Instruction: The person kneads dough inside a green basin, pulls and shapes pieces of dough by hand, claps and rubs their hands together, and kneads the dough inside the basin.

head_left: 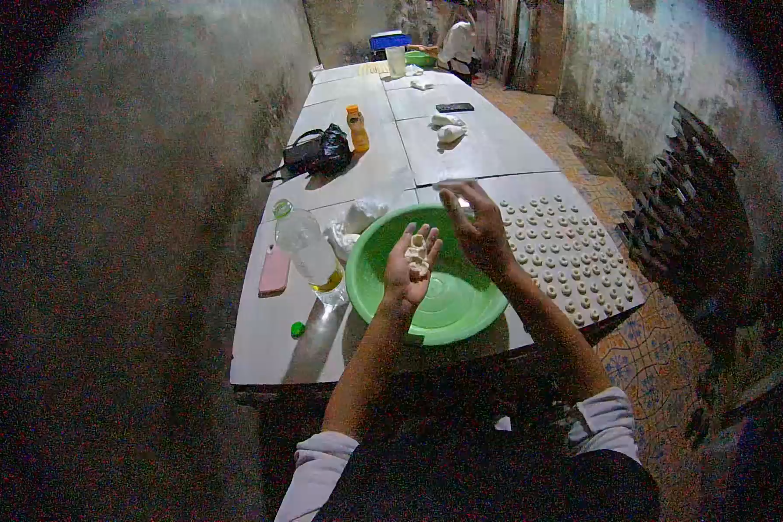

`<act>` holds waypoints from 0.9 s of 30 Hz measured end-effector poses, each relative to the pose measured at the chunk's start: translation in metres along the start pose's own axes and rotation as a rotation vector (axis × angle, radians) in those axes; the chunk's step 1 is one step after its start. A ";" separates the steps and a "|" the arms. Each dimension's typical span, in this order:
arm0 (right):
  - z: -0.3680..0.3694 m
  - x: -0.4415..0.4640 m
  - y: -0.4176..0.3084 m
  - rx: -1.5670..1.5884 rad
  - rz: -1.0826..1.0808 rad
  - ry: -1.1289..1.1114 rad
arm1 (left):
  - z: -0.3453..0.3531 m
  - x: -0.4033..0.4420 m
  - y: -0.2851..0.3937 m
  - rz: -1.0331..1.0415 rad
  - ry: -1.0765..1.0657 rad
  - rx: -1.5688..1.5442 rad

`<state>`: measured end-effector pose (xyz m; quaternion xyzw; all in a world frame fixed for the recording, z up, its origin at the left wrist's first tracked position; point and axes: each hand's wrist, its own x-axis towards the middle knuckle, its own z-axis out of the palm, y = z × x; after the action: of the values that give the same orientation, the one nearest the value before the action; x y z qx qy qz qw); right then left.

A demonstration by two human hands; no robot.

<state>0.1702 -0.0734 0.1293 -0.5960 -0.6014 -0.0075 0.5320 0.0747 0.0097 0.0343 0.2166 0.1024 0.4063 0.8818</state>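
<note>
Dough [418, 261] pale, lumpy, resting on upturned left hand [398, 277], fingers unclamped, above green basin [452, 317]. Right hand [480, 230] raised beside, grip unclear. Bottle [307, 248] crowding basin's left; small rounds [565, 262] right.

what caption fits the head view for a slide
Left hand, palm up, holding pale dough-like lumps over a round green plastic basin; right hand raised near small round pale pieces.

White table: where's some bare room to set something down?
Best is the table's right side, between the white bundles and the small round dough pieces. A smaller patch separates the pink phone from the near edge. Crowded: right of the green basin, and left, beside the clear bottle.
</note>
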 end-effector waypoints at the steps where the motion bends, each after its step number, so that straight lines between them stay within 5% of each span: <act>1: 0.003 0.009 -0.001 -0.065 -0.080 0.171 | -0.004 0.002 -0.001 -0.002 0.004 -0.003; 3: 0.029 0.005 0.014 -0.327 -0.122 0.054 | -0.013 0.004 -0.001 -0.167 -0.542 -0.306; 5: 0.071 -0.013 0.027 -0.387 0.209 -0.327 | 0.026 -0.018 -0.019 0.057 -0.240 -0.075; 9: 0.084 -0.036 0.021 -0.368 0.131 -0.181 | 0.015 -0.023 -0.002 -0.101 -0.196 -0.100; 13: 0.061 -0.009 0.005 -0.077 0.093 -0.392 | 0.027 -0.013 0.015 -0.118 -0.153 -0.069; 16: 0.040 0.020 0.005 -0.024 0.061 -0.294 | 0.021 -0.012 0.025 -0.175 -0.062 -0.090; 20: 0.075 0.013 0.022 -0.445 -0.114 -0.179 | -0.003 -0.002 0.017 -0.152 -0.058 -0.116; 21: 0.086 0.009 0.026 -0.488 -0.093 -0.179 | -0.047 0.029 -0.001 -0.419 -0.750 -0.623; 23: 0.095 -0.003 0.032 -0.468 0.065 -0.219 | -0.016 0.015 -0.020 -0.158 -0.264 -0.084; 25: 0.094 -0.005 0.034 -0.407 0.144 -0.228 | -0.036 0.031 -0.025 -0.171 -0.799 -0.372; 27: 0.091 0.002 0.039 -0.353 0.156 -0.264 | -0.047 0.026 -0.025 -0.228 -0.472 -0.235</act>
<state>0.1411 -0.0023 0.0664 -0.7203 -0.6072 0.0065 0.3353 0.0916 0.0287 -0.0188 0.1888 -0.1299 0.2519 0.9402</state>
